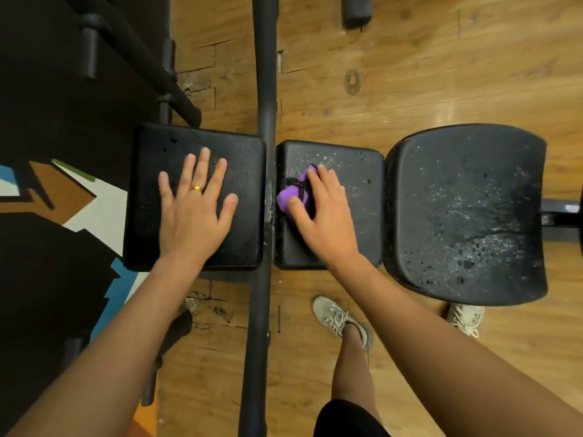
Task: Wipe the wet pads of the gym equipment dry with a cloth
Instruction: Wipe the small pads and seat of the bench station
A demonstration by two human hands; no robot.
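Three black padded cushions sit in a row on a gym bench. My left hand [195, 203] lies flat with spread fingers on the left pad [246, 171], which shows few droplets. My right hand [321, 212] holds a bunched purple cloth [291, 195] against the left part of the middle pad [356, 171], which is speckled with water drops. The larger right pad [467, 212] is covered in droplets and wet streaks, and no hand touches it.
A black metal bar [265, 89] runs top to bottom between the left and middle pads. More black frame tubes [138, 52] stand at upper left. My feet in pale sneakers [337, 316] stand on the wooden floor [441, 58] below the pads.
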